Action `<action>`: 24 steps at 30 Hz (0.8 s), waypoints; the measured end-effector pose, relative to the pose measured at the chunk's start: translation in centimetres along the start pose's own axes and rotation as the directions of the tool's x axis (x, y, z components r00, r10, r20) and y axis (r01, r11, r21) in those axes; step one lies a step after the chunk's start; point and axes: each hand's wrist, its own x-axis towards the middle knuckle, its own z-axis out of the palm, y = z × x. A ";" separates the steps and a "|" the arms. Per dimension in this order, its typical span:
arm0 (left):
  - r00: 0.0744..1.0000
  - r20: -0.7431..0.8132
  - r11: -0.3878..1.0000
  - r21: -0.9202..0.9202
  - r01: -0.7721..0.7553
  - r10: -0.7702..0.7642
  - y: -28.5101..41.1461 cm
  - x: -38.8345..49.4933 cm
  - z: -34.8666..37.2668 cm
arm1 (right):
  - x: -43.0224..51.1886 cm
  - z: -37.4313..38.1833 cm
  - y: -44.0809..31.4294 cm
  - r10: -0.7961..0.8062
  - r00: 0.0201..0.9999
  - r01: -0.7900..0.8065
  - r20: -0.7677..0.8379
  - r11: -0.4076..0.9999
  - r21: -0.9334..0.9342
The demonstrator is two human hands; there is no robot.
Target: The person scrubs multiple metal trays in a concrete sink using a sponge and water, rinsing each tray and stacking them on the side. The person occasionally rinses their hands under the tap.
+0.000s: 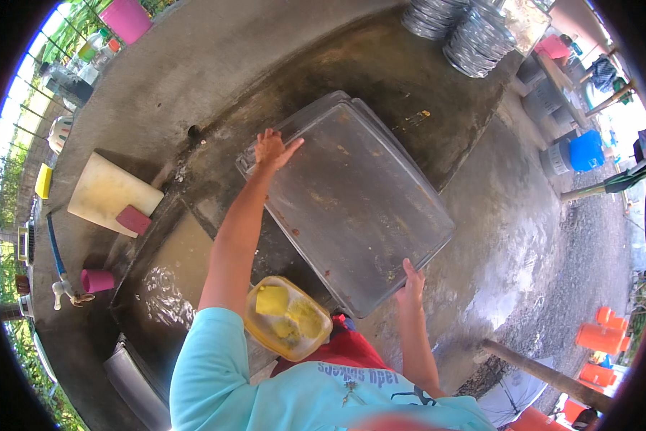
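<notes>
A large rectangular grey tray [355, 199] with brownish specks lies before me, and more tray rims show under its far edges. My left hand [271, 150] is at its far left edge, thumb spread over the surface and fingers at the rim. At the near right corner, my right hand [410, 283] grips the rim with the thumb on top; its other fingers are mostly hidden below. Close to my body sits a yellow plastic tub [323, 336] holding a yellow sponge [272, 300] and suds.
Left, a sunken basin holds cloudy water [177, 269] near a tap [64, 288] and pink cup [97, 280]. A cutting board [107, 188] with a reddish block [134, 220] leans on the ledge. Stacked metal trays [479, 46] stand far right. A wooden post [543, 372] rises lower right.
</notes>
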 end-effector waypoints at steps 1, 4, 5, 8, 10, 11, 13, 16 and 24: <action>1.000 0.011 1.000 -0.009 -0.007 0.007 0.5 -1.2 0.3 | 0.0 -0.6 -0.4 -0.015 0.998 0.012 -0.056 0.998 -0.054; 0.999 0.038 0.997 -0.072 0.017 -0.015 1.8 -3.8 1.3 | 0.0 -2.6 -1.8 -0.034 0.997 0.027 -0.066 0.994 -0.102; 0.998 0.063 0.997 -0.072 0.005 -0.001 1.9 -4.2 1.5 | 0.0 -3.3 -2.2 0.014 1.000 -0.015 -0.012 0.998 -0.066; 0.998 -0.019 0.998 -0.006 -0.056 0.056 1.4 -3.1 1.5 | 0.0 -4.5 -3.0 0.051 0.998 -0.050 0.028 0.997 -0.056; 0.976 -0.202 0.996 0.041 -0.079 0.085 0.9 -1.3 1.2 | 0.0 -4.8 -3.1 0.050 0.999 -0.050 -0.004 0.996 -0.068; 0.983 -0.177 0.999 0.023 -0.035 0.039 0.4 -0.2 1.1 | -0.1 -4.8 -3.2 0.056 0.998 -0.059 -0.035 0.996 -0.068; 0.997 0.017 0.997 -0.003 0.078 -0.078 -0.2 1.6 0.8 | 0.0 -4.5 -2.9 0.045 0.997 -0.049 -0.055 0.996 -0.068; 0.998 0.019 0.998 0.019 0.058 -0.058 -0.4 2.5 0.8 | -0.2 -4.5 -2.9 0.021 0.999 -0.024 -0.050 0.997 -0.068; 0.999 -0.006 0.994 0.093 0.054 -0.054 -1.1 2.7 1.0 | 0.2 -6.4 -2.5 -0.019 1.000 0.017 -0.019 0.996 -0.083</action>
